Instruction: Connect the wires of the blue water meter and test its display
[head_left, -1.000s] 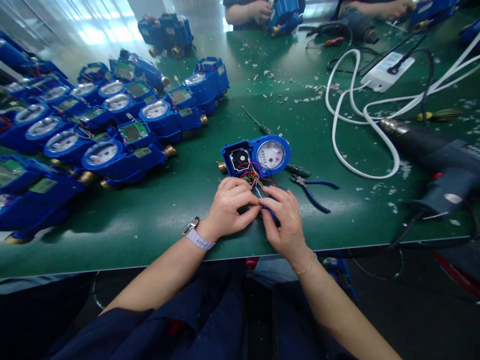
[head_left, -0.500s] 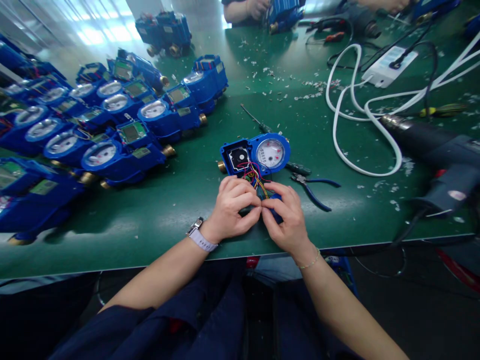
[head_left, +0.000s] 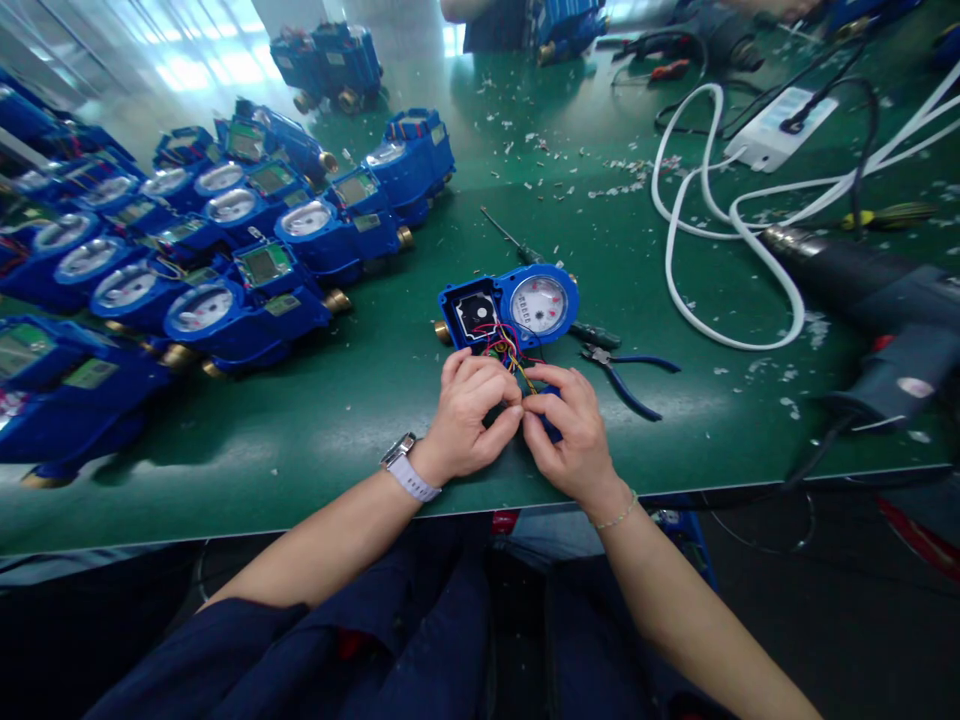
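Observation:
An open blue water meter [head_left: 510, 308] with a white dial lies on the green table [head_left: 360, 420], and coloured wires [head_left: 508, 350] trail from it toward me. My left hand [head_left: 469, 415] and my right hand [head_left: 574, 430] meet just below it, fingers pinched together on the wire ends. A small blue part [head_left: 551, 428] sits under my right fingers, mostly hidden. A watch is on my left wrist, a thin bracelet on my right.
Several assembled blue meters [head_left: 225, 260] crowd the left. Blue-handled pliers [head_left: 626, 375] and a screwdriver [head_left: 540, 270] lie right of the open meter. A heat gun [head_left: 877, 300], white cable [head_left: 720, 210] and power strip [head_left: 780, 130] fill the right. Other people work at the far edge.
My hands have edged slightly up toward the meter and closed tighter together on the wires. The meter itself has not moved.

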